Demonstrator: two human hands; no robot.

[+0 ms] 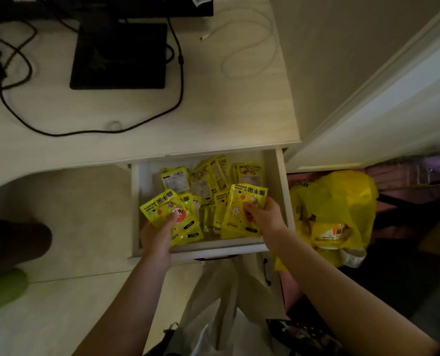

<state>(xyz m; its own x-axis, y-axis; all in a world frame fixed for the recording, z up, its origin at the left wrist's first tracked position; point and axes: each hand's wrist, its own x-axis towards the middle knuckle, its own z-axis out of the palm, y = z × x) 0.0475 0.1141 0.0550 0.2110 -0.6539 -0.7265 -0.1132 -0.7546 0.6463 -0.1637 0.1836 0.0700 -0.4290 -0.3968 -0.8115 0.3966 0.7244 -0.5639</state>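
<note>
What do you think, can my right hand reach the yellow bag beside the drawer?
Probably yes: the yellow bag lies just right of the drawer wall, with open space above, though the right hand holds a packet.

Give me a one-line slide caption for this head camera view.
Left hand and right hand each hold yellow hand-warmer packets at an open drawer holding more.

We see glossy yellow plastic hand-warmer packets [244, 214] in a smooth, matt pale wood-grain drawer [281, 191], beside a shiny, crinkled yellow plastic bag [342, 201].
</note>
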